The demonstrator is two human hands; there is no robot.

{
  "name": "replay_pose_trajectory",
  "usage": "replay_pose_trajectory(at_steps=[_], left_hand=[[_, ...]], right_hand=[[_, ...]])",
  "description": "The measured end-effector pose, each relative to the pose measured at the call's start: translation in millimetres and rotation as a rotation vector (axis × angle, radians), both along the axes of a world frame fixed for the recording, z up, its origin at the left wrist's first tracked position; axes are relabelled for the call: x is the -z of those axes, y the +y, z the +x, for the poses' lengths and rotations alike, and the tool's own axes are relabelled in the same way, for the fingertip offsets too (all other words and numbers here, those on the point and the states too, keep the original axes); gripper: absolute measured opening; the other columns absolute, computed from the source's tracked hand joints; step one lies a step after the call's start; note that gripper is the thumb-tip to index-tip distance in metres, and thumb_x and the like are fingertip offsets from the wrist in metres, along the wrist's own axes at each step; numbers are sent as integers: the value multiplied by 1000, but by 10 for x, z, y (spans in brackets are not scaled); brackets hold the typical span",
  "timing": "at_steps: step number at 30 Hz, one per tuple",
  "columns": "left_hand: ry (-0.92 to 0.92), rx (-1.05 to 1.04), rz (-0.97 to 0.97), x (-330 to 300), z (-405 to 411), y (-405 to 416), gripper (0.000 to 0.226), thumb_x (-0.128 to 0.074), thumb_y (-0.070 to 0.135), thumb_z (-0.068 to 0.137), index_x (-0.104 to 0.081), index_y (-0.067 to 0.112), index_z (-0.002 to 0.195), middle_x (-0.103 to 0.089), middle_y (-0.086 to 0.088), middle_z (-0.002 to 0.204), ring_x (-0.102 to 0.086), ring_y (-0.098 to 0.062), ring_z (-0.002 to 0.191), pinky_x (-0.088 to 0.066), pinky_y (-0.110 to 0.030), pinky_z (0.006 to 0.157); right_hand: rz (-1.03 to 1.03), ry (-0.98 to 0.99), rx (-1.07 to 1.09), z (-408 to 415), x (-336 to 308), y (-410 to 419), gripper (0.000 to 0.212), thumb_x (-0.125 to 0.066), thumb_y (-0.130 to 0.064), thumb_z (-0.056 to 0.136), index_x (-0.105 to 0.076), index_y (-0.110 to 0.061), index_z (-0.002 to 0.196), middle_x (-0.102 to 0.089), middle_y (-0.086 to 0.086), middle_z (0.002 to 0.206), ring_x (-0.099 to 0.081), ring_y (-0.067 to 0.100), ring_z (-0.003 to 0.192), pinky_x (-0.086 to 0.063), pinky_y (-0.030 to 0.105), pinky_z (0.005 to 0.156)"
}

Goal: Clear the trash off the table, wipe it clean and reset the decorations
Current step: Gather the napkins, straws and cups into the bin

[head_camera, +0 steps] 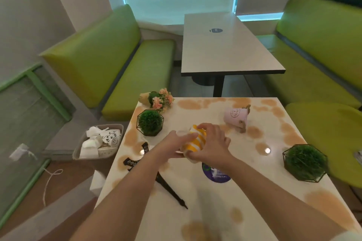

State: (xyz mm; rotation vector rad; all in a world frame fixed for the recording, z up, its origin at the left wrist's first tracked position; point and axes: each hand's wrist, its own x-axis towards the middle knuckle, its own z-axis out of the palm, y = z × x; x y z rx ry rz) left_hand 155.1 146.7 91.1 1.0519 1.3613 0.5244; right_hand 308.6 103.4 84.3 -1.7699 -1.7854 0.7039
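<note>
While both your forearms reach in from 6 o'clock, your hands meet over the middle of the table [225, 211] and clamp together on one item. Your left hand [172, 146] grips the yellow-and-white striped cloth [194, 142] from its 9 o'clock side; your right hand [212, 143] curls over it from 3 o'clock, fingers wrapped across the top. Whether the cloth touches the tabletop cannot be told.

Brown stains ring the table surface, heaviest toward the 12 and 3 o'clock edges. A pink pot [236, 117] lies tipped on its side at 1 o'clock of your hands. A flower bunch [159, 100] lies at the 11 o'clock corner, with a caged green ball plant [150, 122] just beside it. A second caged plant [305, 162] sits close to the 3 o'clock edge. A black tower ornament [137, 159] lies flat at 8 o'clock, near the left edge.

On the floor at 9 o'clock, beside the table, a grey bin [78, 152] holds crumpled white paper and cups.
</note>
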Motion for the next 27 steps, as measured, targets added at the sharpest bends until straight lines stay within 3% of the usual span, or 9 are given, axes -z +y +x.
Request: replay_pose_trajectory(at_steps=[7, 9, 11, 13, 16, 20, 24, 27], left_hand=[[-40, -225, 26, -15, -1254, -413, 59, -81, 25, 77, -53, 16, 128, -69, -9, 111, -69, -26, 97, -60, -42, 80], [-30, -288, 83, -46, -1544, -483, 56, -79, 24, 80, -53, 16, 128, -68, -9, 112, -68, -25, 96, -59, -37, 76], [-30, -371, 105, -43, -1893, -532, 60, -79, 26, 80, -48, 14, 130, -64, -10, 121, -65, -27, 104, -58, -42, 83], [-51, -445, 98, -49, -2151, -568, 73, -78, 25, 81, -35, 15, 140, -56, -11, 133, -59, -31, 114, -56, -49, 87], [-107, -500, 82, 21, -2507, -605, 75, -76, 23, 84, -31, 20, 144, -51, -10, 138, -56, -33, 118, -56, -51, 86], [-107, -527, 21, 280, -2895, -561, 88, -82, 36, 70, -32, 28, 142, -50, -8, 138, -55, -34, 119, -57, -53, 84], [-103, -554, -5, 460, -3139, -496, 68, -73, 31, 85, -35, 18, 141, -54, -7, 134, -59, -29, 115, -59, -44, 82], [-88, -610, -38, 614, -3304, -316, 43, -65, 27, 92, -42, 16, 127, -58, -7, 123, -61, -25, 108, -59, -41, 82]], right_hand=[[19, 13, -77, -1254, -11, -389, 85, -76, -67, 59, -34, -37, 127, -29, -13, 122, -27, 9, 115, -21, 34, 103], [46, 47, 14, -1524, 1, -433, 80, -69, -73, 64, -38, -34, 127, -32, -12, 122, -27, 9, 113, -23, 34, 99], [47, 109, 160, -1864, 24, -448, 67, -66, -65, 76, -43, -27, 126, -40, -6, 127, -34, 16, 119, -28, 37, 99], [-57, 246, 232, -2125, 46, -408, 55, -65, -53, 85, -48, -21, 127, -50, 1, 129, -46, 21, 118, -36, 37, 92], [-320, 609, 96, -2482, 97, -343, 48, -58, -44, 94, -50, -19, 135, -60, 4, 129, -59, 19, 106, -48, 27, 77], [-466, 739, 110, -2848, 254, -238, 47, -57, -35, 97, -48, -16, 139, -58, 6, 128, -60, 23, 106, -49, 28, 73], [-492, 762, 153, -3080, 453, -52, 48, -60, -32, 96, -49, -10, 138, -61, 8, 122, -62, 23, 99, -49, 26, 66], [-468, 741, 176, -3188, 564, 193, 50, -60, -32, 96, -48, -10, 139, -61, 7, 121, -61, 23, 101, -48, 26, 65]])
